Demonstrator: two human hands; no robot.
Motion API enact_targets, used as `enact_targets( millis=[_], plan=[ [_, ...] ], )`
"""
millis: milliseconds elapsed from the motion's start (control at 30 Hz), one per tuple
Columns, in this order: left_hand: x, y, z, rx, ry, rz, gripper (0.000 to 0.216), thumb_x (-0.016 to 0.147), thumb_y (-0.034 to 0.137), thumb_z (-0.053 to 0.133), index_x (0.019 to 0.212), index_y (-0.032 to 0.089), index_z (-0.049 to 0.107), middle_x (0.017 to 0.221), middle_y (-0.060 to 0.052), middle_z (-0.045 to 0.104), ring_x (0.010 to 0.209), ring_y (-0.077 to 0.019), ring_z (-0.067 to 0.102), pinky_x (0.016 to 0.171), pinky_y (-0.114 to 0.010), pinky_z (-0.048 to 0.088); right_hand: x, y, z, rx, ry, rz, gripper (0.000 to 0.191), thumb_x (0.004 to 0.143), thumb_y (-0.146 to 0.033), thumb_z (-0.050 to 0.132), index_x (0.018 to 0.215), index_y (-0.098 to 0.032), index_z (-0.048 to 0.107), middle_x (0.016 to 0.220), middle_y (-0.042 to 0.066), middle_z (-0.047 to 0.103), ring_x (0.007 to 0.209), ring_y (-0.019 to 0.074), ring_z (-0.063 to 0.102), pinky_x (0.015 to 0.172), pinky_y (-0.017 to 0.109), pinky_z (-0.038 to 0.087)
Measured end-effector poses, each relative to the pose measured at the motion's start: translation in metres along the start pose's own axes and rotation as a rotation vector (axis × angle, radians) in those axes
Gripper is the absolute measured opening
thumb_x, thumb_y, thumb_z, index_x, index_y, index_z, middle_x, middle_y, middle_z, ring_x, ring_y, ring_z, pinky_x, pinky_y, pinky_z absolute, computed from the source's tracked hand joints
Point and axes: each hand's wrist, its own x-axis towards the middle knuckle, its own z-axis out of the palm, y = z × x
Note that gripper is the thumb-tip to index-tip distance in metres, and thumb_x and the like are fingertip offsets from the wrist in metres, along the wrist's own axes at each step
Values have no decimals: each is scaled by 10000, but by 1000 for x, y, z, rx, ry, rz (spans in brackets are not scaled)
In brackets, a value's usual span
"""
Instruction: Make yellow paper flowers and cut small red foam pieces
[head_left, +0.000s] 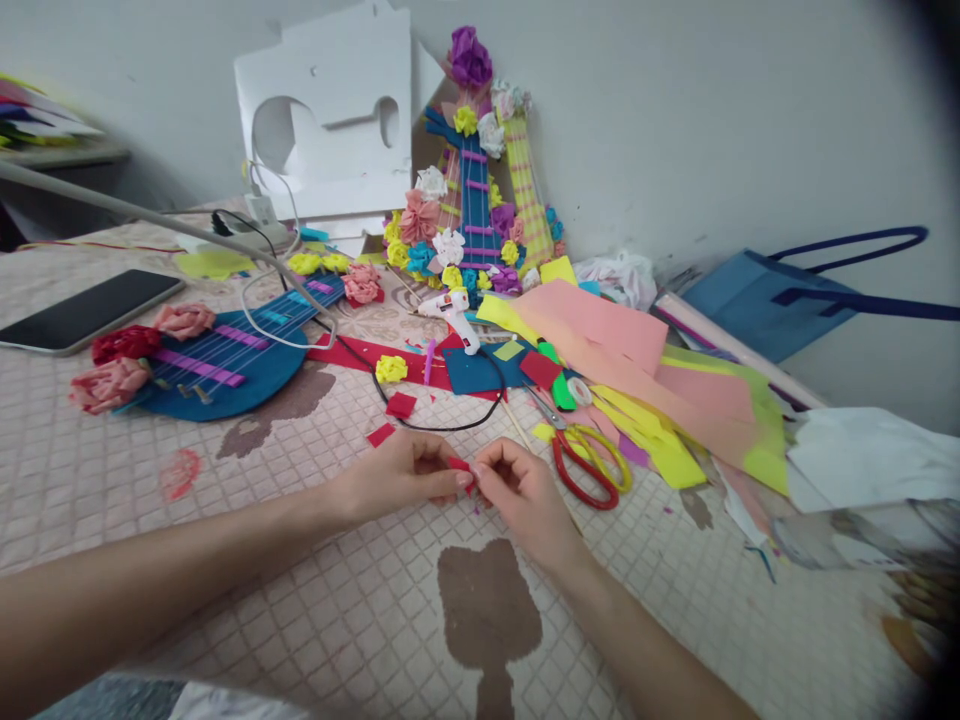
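Observation:
Between my two hands, low in the middle of the view, is a small piece of red paper (460, 464). My left hand (409, 470) pinches it from one side, and my right hand (517, 490) pinches it from the other, fingertips nearly touching. Two loose red pieces (400, 405) lie just beyond the left hand. Red-and-yellow-handled scissors (585, 480) rest right of my right hand. Further back are a yellow paper flower (391, 369), a white glue gun (452, 312) with a black cord, and a blue guitar-shaped craft (225, 370) bearing paper roses.
Pink and yellow crepe sheets (600, 330) spread over the right side. Flower-covered guitar crafts (476, 200) lean on the wall beside a white cut-out foam board (330, 120). A phone (90, 308) lies left; a blue bag (772, 300) stands right. A white cable (172, 215) arches across the left.

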Motion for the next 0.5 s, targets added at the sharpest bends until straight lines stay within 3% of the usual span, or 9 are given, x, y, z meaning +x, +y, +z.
enact_targets(
  millis=[200,500],
  plan=[
    [0,-1,2,27,-21,3,250,749,362,653,699,128,583,571,17,588,541,-90,541,531,-206,425,-1,1,3,30,-11,46,165,817,-284,556,693,-186,509,598,-43,473,537,102,432,503,238,337],
    [0,-8,2,-9,-98,-30,251,695,367,719,744,139,627,593,20,618,557,-100,568,548,-213,452,-1,3,6,131,-7,72,164,811,-275,568,688,-183,507,578,-46,493,522,94,438,498,231,335]
  ],
)
